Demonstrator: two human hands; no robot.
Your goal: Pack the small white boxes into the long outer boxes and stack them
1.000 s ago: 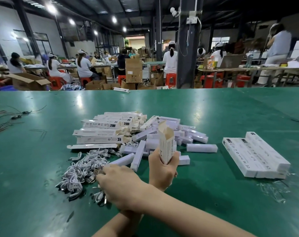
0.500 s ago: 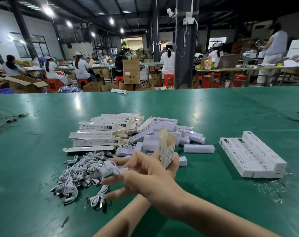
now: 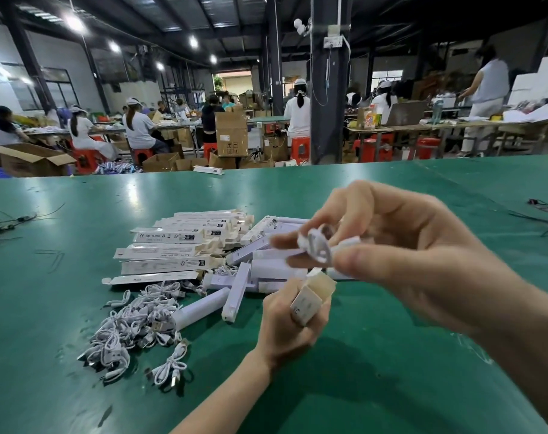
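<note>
Left hand [image 3: 285, 330] grips an open box [image 3: 308, 303], right hand [image 3: 423, 261] pinches a cable [image 3: 318, 250]. Next up, feed it in, I'd guess.

One opened outer box [image 3: 310, 300], one coiled cable [image 3: 318, 249], and uncountably jumbled heaps of cables [image 3: 135, 324] and boxes [image 3: 235, 291].

Dim hall, ceiling lamp glare on table [image 3: 78, 308], motion-blurred right hand [image 3: 401, 255].
</note>
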